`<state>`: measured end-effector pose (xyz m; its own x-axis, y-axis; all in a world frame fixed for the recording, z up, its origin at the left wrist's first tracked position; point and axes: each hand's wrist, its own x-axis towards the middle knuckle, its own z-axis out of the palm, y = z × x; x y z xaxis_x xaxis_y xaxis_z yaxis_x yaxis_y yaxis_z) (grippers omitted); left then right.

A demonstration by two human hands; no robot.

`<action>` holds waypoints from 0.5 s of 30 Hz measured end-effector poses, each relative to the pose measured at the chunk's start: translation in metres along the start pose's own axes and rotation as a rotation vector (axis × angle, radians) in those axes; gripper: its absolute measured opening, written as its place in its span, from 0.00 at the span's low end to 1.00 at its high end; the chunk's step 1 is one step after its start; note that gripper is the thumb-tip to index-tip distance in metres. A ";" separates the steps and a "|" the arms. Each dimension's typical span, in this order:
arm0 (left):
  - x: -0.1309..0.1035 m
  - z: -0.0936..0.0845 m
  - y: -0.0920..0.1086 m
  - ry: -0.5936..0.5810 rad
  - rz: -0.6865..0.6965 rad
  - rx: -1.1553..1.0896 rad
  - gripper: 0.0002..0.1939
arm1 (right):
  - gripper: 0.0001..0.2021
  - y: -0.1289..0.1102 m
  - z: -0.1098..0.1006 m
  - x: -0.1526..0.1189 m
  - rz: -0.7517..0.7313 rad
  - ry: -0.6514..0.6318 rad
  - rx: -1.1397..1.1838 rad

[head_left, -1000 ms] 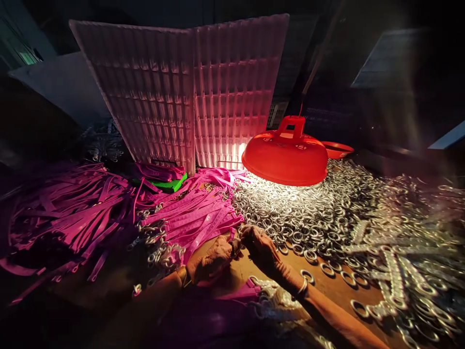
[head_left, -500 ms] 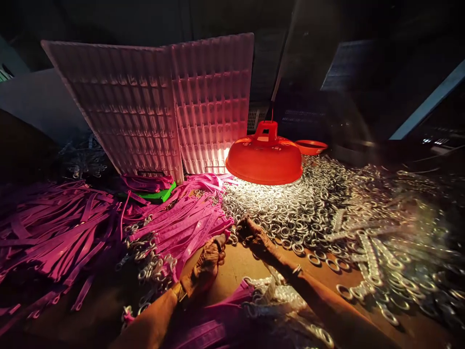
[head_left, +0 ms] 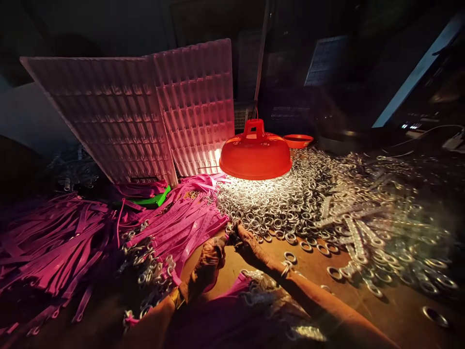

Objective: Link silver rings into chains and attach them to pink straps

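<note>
Over the bare tabletop, my left hand (head_left: 209,259) is closed around a pink strap, of which only small bits show at the fingertips and beneath the palm. My right hand (head_left: 250,246) meets it fingertip to fingertip, its fingers pinched together; whatever is in them is small and dark and cannot be made out. Just beyond my hands spreads a heap of silvery metal rings (head_left: 269,213). To the left, close to my left hand, lies a pile of pink straps (head_left: 189,223), some with rings at their ends.
A red hanging lamp (head_left: 256,157) lights the heap from low above. Ribbed translucent panels (head_left: 196,106) stand behind the straps, near a green tray (head_left: 156,198). An orange bowl (head_left: 298,141) sits at the back. More pink straps (head_left: 54,242) cover the left; clear strips (head_left: 358,237) lie right.
My right hand has drawn in from the edge of the ring heap to meet my left hand. The camera view has shifted slightly to the right.
</note>
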<state>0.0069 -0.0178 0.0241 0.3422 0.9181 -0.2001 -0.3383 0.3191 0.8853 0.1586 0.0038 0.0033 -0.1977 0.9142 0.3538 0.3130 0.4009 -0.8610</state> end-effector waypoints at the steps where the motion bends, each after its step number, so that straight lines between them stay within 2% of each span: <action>1: -0.002 0.003 0.002 0.015 0.030 0.067 0.19 | 0.02 -0.001 0.000 0.001 0.048 -0.026 0.022; 4: -0.005 0.011 0.006 0.067 0.050 0.251 0.18 | 0.07 -0.005 -0.003 0.005 0.157 -0.123 0.088; 6: -0.004 0.013 0.008 0.068 0.049 0.302 0.18 | 0.08 -0.007 -0.006 0.009 0.154 -0.152 0.094; 8: -0.001 0.013 0.011 0.032 0.039 0.316 0.18 | 0.08 -0.011 -0.009 0.014 0.114 -0.116 0.060; 10: 0.002 0.011 0.016 -0.008 -0.024 0.320 0.18 | 0.10 -0.018 -0.014 0.017 0.055 -0.123 0.026; 13: 0.002 0.009 0.033 -0.021 -0.153 0.292 0.19 | 0.10 -0.036 -0.023 0.014 0.011 -0.294 -0.004; 15: -0.003 0.010 0.049 -0.041 -0.228 0.290 0.19 | 0.09 -0.052 -0.028 0.006 0.018 -0.355 -0.044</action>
<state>-0.0019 -0.0071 0.0726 0.4171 0.8191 -0.3939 0.0111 0.4288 0.9033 0.1677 -0.0101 0.0603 -0.4996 0.8467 0.1831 0.3579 0.3942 -0.8464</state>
